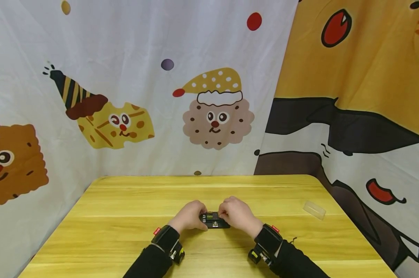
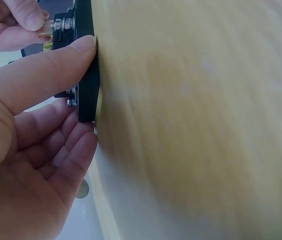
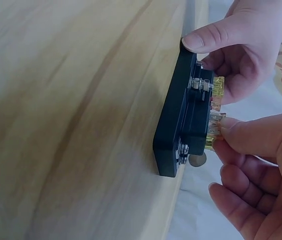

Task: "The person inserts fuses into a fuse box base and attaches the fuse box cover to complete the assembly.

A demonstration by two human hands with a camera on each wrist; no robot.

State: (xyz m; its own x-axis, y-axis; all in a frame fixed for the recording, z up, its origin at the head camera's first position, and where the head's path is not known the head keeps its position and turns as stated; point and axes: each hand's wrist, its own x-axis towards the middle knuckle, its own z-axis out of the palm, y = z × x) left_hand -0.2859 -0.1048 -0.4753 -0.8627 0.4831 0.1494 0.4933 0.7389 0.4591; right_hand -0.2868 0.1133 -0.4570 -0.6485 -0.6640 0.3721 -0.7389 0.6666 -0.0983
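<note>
One black fuse block (image 1: pixel 214 221) in left hand (image 1: pixel 189 216) grip, right hand (image 1: pixel 238 214) pinching one of two yellow fuses (image 3: pixel 214 131).

Head view looks down from above, farther off; both wrist views sit close, sharing the black block (image 3: pixel 180 115).

Hands (image 3: pixel 260 150) on black fuse block (image 3: pixel 178 120)

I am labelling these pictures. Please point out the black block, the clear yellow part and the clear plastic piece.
black block (image 3: pixel 173 125), right wrist view, side face
clear yellow part (image 3: pixel 214 131), right wrist view, outer end
clear plastic piece (image 1: pixel 314 210), head view, middle
</note>
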